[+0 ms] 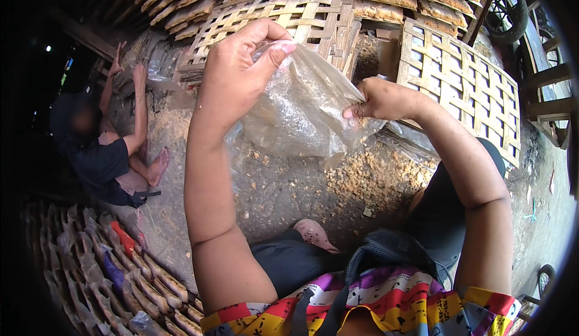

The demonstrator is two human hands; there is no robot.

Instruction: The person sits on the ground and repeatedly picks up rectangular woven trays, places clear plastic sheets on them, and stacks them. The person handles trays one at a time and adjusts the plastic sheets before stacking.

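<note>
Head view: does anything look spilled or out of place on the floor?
Yes: tan crumbs lie loose on the floor, thickest below the plastic bag in the picture, toward the right hand. They look spilled, since nothing contains them.

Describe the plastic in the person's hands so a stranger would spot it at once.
Start with the pale woven racks in the upper part of the view. Nearer the person, the left hand and right hand pinch a crumpled plastic, spread between them. Unlike the stiff, latticed racks and the loose tan crumbs below, it is limp, shiny and translucent.
</note>
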